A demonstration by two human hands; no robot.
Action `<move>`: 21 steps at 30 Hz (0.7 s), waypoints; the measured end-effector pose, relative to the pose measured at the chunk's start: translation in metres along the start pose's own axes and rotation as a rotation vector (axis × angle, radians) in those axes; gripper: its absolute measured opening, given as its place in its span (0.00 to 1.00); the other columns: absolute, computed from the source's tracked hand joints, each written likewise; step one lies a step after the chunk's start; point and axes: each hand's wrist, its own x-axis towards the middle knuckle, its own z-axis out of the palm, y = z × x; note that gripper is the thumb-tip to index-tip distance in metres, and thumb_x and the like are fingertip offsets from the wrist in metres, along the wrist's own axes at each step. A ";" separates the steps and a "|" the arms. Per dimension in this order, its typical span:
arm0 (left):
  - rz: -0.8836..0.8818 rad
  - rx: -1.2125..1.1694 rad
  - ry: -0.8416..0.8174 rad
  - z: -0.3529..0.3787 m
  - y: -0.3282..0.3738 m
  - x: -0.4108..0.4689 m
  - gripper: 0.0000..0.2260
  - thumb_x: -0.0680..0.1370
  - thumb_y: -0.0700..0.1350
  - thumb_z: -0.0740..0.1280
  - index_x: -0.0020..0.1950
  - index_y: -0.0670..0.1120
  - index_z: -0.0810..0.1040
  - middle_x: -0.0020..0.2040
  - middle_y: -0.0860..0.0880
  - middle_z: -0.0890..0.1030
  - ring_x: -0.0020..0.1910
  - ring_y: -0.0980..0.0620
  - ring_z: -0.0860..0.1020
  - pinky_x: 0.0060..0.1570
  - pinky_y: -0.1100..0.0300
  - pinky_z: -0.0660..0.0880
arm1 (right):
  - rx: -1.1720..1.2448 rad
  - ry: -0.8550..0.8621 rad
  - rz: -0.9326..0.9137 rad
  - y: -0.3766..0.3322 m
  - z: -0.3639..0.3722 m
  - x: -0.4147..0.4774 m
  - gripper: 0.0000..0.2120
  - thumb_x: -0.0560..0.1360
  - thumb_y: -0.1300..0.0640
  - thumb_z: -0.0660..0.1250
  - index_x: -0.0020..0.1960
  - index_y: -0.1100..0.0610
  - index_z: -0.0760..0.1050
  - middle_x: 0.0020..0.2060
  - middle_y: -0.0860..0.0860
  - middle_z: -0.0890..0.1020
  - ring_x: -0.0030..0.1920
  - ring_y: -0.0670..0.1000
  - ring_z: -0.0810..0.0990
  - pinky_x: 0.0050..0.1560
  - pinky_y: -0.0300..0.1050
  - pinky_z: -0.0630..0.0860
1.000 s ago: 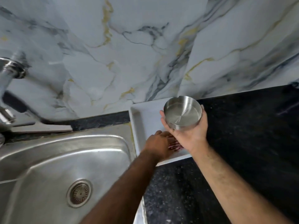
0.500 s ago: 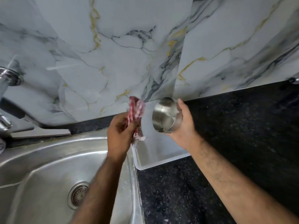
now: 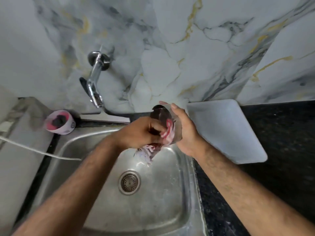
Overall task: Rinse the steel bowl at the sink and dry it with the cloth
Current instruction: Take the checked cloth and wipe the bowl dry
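My right hand (image 3: 185, 128) holds the steel bowl (image 3: 161, 113) on its side above the back right part of the steel sink (image 3: 95, 193), with its open side turned to the left. My left hand (image 3: 139, 132) grips a red and white cloth (image 3: 167, 133) and presses it into the bowl. A loose end of the cloth hangs down below both hands over the basin. Much of the bowl is hidden by my hands and the cloth.
A chrome tap (image 3: 94, 82) juts from the marble wall above the sink's back edge. A white tray (image 3: 225, 130) lies on the black counter to the right. A small pink cup (image 3: 58, 122) and a white cable (image 3: 39, 150) sit at the left.
Both hands moved left from the tray to above the sink. My left hand lifted the cloth off the tray and pushed it into the bowl. The view swung left.
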 end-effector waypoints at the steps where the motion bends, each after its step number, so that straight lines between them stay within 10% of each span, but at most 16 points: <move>1: 0.041 -0.200 0.122 -0.001 -0.003 -0.008 0.05 0.75 0.37 0.77 0.40 0.42 0.84 0.39 0.41 0.84 0.40 0.53 0.80 0.46 0.58 0.76 | 0.036 -0.016 0.005 0.004 0.010 0.002 0.20 0.81 0.40 0.62 0.60 0.51 0.85 0.52 0.55 0.88 0.53 0.56 0.85 0.55 0.51 0.80; 3: 0.065 -0.200 0.510 -0.001 -0.019 -0.011 0.08 0.74 0.40 0.77 0.43 0.35 0.84 0.40 0.35 0.83 0.41 0.49 0.81 0.46 0.56 0.77 | 0.071 -0.064 0.003 0.013 0.031 0.005 0.22 0.81 0.39 0.60 0.54 0.52 0.87 0.48 0.54 0.89 0.51 0.54 0.87 0.53 0.51 0.81; 6: -0.014 0.442 0.857 -0.001 -0.045 -0.016 0.05 0.74 0.37 0.75 0.47 0.37 0.87 0.50 0.40 0.85 0.44 0.43 0.83 0.44 0.55 0.78 | -0.061 -0.069 -0.017 0.022 0.063 0.013 0.22 0.83 0.38 0.59 0.58 0.51 0.86 0.50 0.53 0.89 0.52 0.53 0.87 0.53 0.52 0.82; 9: -0.181 0.466 0.510 -0.017 -0.053 -0.036 0.06 0.75 0.39 0.74 0.41 0.49 0.86 0.44 0.50 0.84 0.39 0.47 0.83 0.38 0.65 0.75 | -0.235 -0.021 -0.059 0.028 0.077 0.029 0.27 0.75 0.30 0.65 0.67 0.43 0.81 0.69 0.50 0.83 0.72 0.54 0.78 0.75 0.64 0.69; 12: -0.044 0.118 0.119 -0.039 -0.062 -0.060 0.16 0.76 0.40 0.76 0.36 0.60 0.81 0.38 0.54 0.83 0.38 0.54 0.82 0.42 0.71 0.73 | -0.200 -0.094 0.013 0.042 0.084 0.036 0.30 0.74 0.28 0.65 0.69 0.43 0.79 0.70 0.53 0.81 0.72 0.59 0.76 0.74 0.68 0.67; 15: 0.169 -0.156 0.415 -0.047 -0.073 -0.063 0.01 0.75 0.38 0.77 0.44 0.41 0.88 0.45 0.39 0.85 0.44 0.43 0.84 0.48 0.54 0.79 | 0.088 -0.123 0.080 0.059 0.096 0.036 0.29 0.81 0.35 0.58 0.68 0.56 0.78 0.55 0.56 0.85 0.57 0.57 0.84 0.57 0.55 0.81; 18: 0.070 0.410 0.811 -0.041 -0.081 -0.045 0.05 0.72 0.34 0.76 0.47 0.37 0.88 0.48 0.40 0.86 0.46 0.39 0.85 0.46 0.54 0.80 | 0.188 -0.137 0.144 0.060 0.110 0.030 0.26 0.82 0.36 0.57 0.59 0.51 0.85 0.56 0.56 0.87 0.59 0.57 0.84 0.60 0.59 0.80; 21: -0.276 0.643 0.483 -0.047 -0.071 -0.050 0.08 0.72 0.37 0.75 0.50 0.43 0.86 0.49 0.43 0.84 0.46 0.41 0.84 0.45 0.52 0.80 | 0.027 -0.072 0.053 0.054 0.103 0.038 0.24 0.81 0.38 0.62 0.65 0.54 0.83 0.56 0.56 0.87 0.61 0.60 0.86 0.58 0.57 0.80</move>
